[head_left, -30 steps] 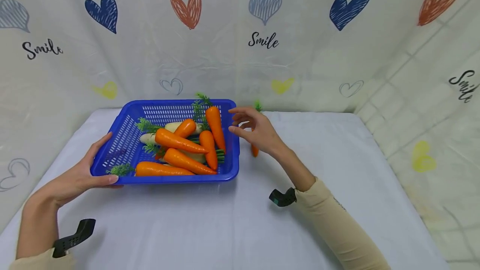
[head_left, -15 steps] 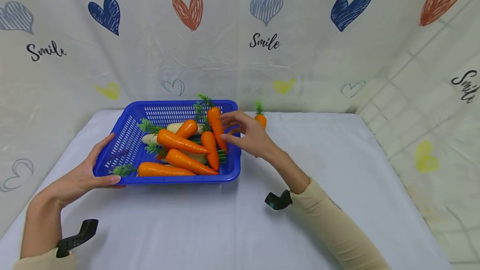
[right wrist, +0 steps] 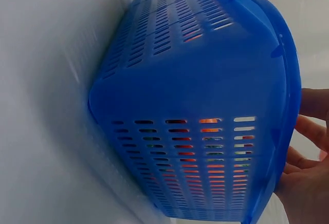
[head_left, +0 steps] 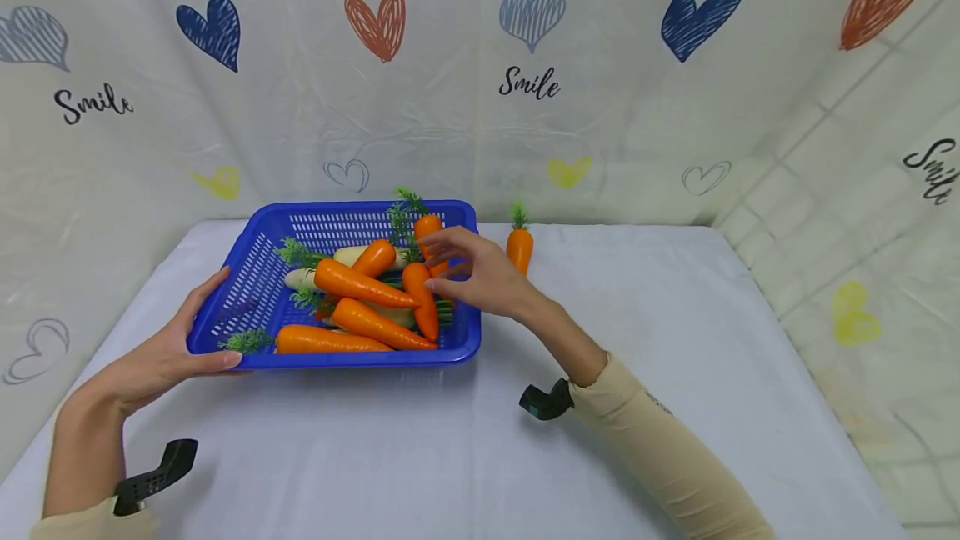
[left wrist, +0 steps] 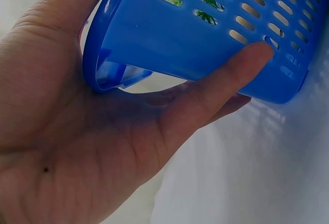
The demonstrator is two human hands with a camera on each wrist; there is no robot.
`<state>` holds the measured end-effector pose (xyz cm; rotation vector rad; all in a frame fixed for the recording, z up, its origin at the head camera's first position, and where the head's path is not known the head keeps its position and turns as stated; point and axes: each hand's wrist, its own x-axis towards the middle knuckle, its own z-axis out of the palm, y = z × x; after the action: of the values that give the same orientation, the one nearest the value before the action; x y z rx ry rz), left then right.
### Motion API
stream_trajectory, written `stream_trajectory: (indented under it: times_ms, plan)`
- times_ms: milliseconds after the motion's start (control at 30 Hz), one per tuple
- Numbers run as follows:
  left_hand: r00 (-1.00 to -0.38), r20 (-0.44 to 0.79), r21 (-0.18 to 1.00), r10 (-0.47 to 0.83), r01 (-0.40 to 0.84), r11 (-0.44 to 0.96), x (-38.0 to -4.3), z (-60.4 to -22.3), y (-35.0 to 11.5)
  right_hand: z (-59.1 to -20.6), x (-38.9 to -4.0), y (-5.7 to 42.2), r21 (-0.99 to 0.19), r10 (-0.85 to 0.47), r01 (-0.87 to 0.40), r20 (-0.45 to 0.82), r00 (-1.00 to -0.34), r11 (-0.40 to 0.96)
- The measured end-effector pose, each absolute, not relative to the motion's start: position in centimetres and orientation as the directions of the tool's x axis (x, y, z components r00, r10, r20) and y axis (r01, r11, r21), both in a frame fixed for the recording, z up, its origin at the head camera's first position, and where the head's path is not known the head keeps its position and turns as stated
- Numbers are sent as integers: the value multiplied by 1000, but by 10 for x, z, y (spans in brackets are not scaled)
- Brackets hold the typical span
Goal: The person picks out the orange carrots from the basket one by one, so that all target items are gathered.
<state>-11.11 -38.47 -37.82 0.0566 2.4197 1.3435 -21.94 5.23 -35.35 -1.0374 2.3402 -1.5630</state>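
Note:
A blue plastic basket (head_left: pixel 341 361) with slotted walls holds several orange carrots (head_left: pixel 367 282) with green tops and some white radishes (head_left: pixel 297 278). At its left end my left hand (head_left: pixel 161 348) grips the rim and corner, the thumb along the front. In the left wrist view the left hand (left wrist: pixel 128 126) lies around the rim and against the slotted wall. Over the basket's right side hovers my right hand (head_left: pixel 483 273), its fingers bent loosely and nothing seen between them. It partly covers an upright-lying carrot (head_left: pixel 428 226) in the basket.
Another carrot (head_left: pixel 519 250) with a green top lies on the white-covered table (head_left: pixel 600 298), right of the basket and behind my right hand. A white curtain (head_left: pixel 450 107) printed with hearts hangs behind the table.
My right hand has moved left from beside the basket's right rim to over the carrots. The carrot on the table shows more fully. My left hand keeps its hold on the basket.

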Motion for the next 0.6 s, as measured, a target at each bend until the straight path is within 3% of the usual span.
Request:
stream_trajectory:
  times_ms: [600]
  plan:
    - [-928,-295,830,228,-131,542,-112,-381,-388,-352,-217,36,-826,-680,-494,197,-706,273]
